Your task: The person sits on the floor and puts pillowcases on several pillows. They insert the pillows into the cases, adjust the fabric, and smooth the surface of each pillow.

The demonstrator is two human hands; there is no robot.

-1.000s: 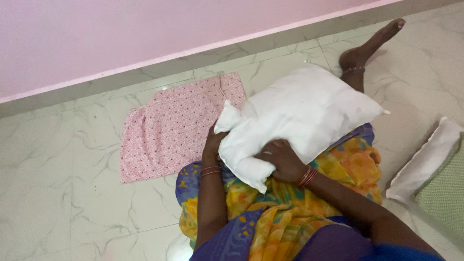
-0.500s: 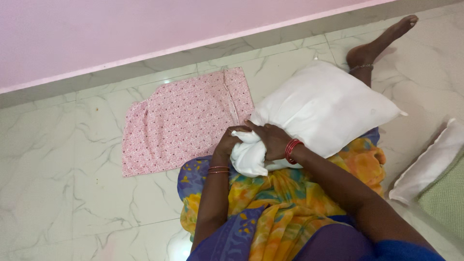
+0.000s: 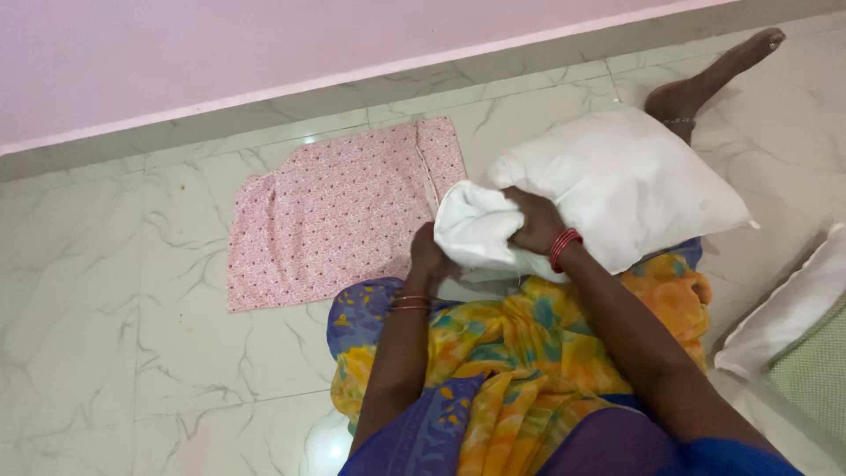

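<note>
A plump white pillow rests on my lap, over my yellow and blue sari. My right hand grips the pillow's near end from above and squeezes it into a bunch. My left hand holds the same bunched end from below, partly hidden under the white fabric. A flat pink patterned pillowcase lies spread on the marble floor just left of the pillow, close to my left hand.
A pink wall with a grey skirting strip runs along the top. My bare foot stretches out at the upper right. Another white pillow and a green patterned cushion lie at the right edge.
Both hands have gathered the pillow's near end into a tight bunch and lifted it up toward the pink pillowcase. The right hand moved from the pillow's underside to its top.
</note>
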